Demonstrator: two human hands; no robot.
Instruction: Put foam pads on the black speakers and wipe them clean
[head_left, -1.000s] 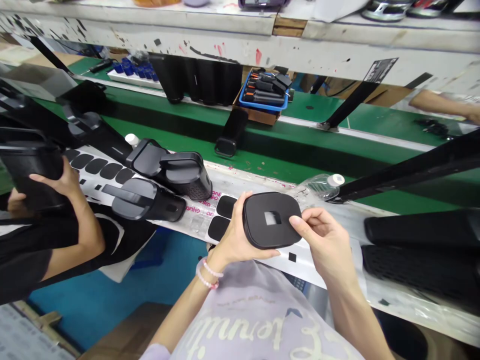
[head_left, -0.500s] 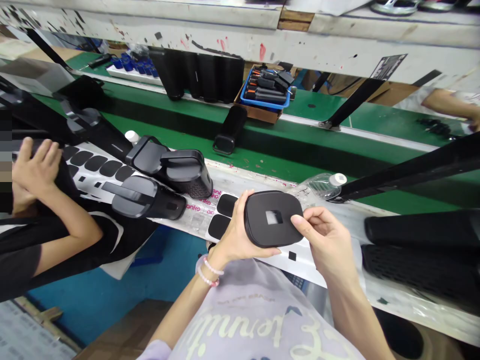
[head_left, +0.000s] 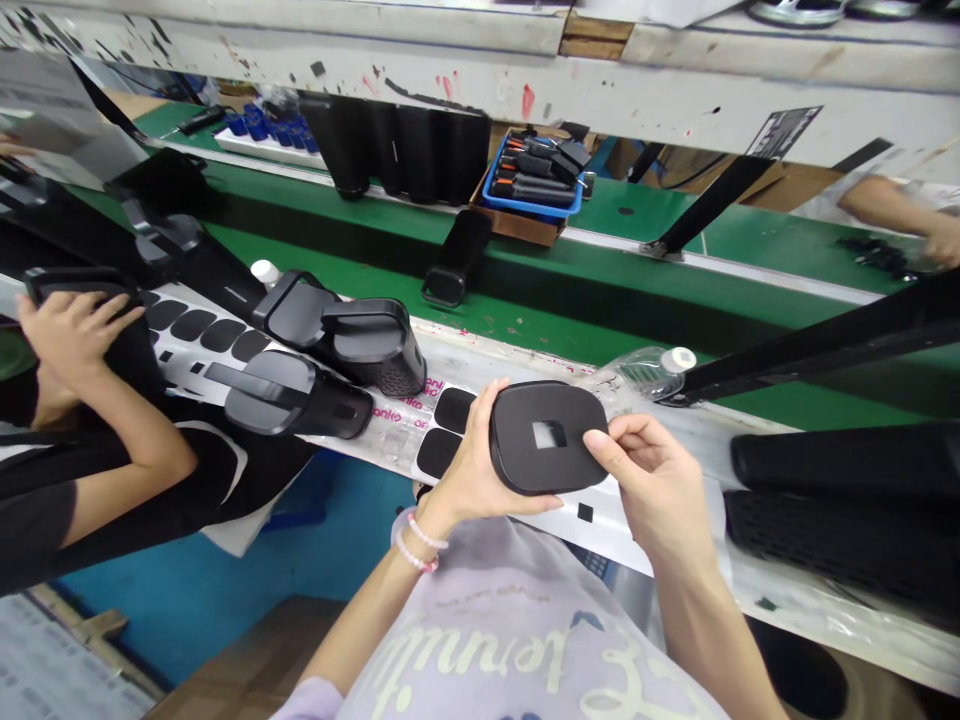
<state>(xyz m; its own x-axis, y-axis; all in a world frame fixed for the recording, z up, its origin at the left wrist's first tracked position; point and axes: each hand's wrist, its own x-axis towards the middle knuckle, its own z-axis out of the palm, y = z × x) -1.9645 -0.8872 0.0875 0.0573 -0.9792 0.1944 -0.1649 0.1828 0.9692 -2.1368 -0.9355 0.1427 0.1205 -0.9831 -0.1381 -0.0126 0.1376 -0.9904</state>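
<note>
Both my hands hold a black rounded-square pad [head_left: 547,437] with a small square hole in its middle, just above the near edge of the bench. My left hand [head_left: 469,465] grips its left edge, thumb along the bottom. My right hand [head_left: 652,485] pinches its right edge with thumb and fingers. Under the pad lies a white backing sheet [head_left: 431,420] carrying more black pads.
Black speaker housings [head_left: 337,365] lie to the left on the sheet, and two long black grilles [head_left: 840,500] at the right. A co-worker's hand [head_left: 71,335] at the left presses on a black part. A green conveyor [head_left: 525,290] runs behind, with a plastic bottle [head_left: 649,370] near it.
My hands and the pad have hardly moved. The co-worker at the left has shifted a hand down onto a black part.
</note>
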